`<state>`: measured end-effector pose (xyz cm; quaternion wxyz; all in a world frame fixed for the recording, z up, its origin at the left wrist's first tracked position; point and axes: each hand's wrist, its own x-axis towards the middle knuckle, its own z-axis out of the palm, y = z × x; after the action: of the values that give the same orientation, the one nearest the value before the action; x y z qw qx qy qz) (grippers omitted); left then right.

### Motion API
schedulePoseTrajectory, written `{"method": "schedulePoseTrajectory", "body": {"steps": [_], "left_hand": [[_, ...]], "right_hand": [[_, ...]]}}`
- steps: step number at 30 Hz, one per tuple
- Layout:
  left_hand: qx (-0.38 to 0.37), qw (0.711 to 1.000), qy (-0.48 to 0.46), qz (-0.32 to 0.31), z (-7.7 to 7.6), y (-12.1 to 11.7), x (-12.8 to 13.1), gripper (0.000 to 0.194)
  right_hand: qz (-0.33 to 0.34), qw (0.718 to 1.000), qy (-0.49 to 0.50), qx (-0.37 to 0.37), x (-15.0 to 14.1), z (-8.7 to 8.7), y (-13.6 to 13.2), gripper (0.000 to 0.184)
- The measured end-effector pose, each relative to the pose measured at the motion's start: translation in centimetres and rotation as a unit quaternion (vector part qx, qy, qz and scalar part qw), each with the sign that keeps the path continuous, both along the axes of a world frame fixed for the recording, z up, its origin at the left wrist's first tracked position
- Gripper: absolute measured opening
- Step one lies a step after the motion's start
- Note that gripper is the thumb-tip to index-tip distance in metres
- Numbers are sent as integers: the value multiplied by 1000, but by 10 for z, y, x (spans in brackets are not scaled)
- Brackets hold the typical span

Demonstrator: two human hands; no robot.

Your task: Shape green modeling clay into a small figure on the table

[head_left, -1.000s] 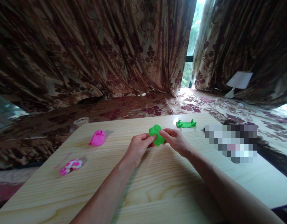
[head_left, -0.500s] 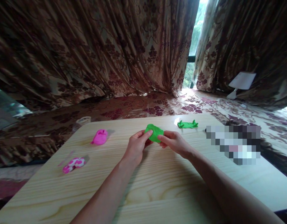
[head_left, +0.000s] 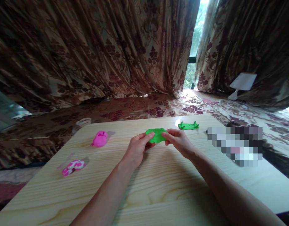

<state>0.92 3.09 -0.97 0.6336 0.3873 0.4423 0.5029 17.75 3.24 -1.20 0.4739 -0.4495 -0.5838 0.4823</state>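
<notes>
A flattened piece of green clay [head_left: 156, 135] hangs just above the pale wooden table [head_left: 158, 188], near its far middle. My left hand [head_left: 137, 148] pinches its left edge with thumb and fingers. My right hand [head_left: 179, 142] pinches its right edge the same way. Both hands are closed on the clay, which lies nearly flat between them.
A second green clay shape [head_left: 188, 126] lies at the table's far right edge. A pink clay lump [head_left: 99, 139] sits far left, and a pink-and-white spotted piece [head_left: 72, 166] nearer the left edge. Patterned curtains [head_left: 99, 50] hang behind, a white lamp [head_left: 242, 84] at right.
The green clay has been turned from upright to nearly flat and stretched wider between my fingers. Both hands stayed in about the same place.
</notes>
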Motion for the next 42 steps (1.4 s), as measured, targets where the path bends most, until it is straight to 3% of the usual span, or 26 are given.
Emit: {"method": "schedulePoseTrajectory", "body": {"steps": [10, 22, 28, 37, 42], "left_hand": [[6, 998, 6, -58, -1, 0, -2, 26], [-4, 999, -21, -30, 4, 1, -5, 22], [13, 998, 7, -57, 1, 1, -4, 22], [38, 997, 5, -73, 1, -1, -3, 25], [48, 997, 60, -33, 0, 0, -3, 27]], "right_hand": [[14, 1000, -12, -5, 2, -6, 3, 34], [4, 1000, 1, -13, 10, 3, 3, 36], [57, 997, 37, -32, 4, 4, -2, 35], [17, 998, 53, -26, 4, 4, 0, 33], [4, 999, 49, -20, 4, 5, -1, 33]]}}
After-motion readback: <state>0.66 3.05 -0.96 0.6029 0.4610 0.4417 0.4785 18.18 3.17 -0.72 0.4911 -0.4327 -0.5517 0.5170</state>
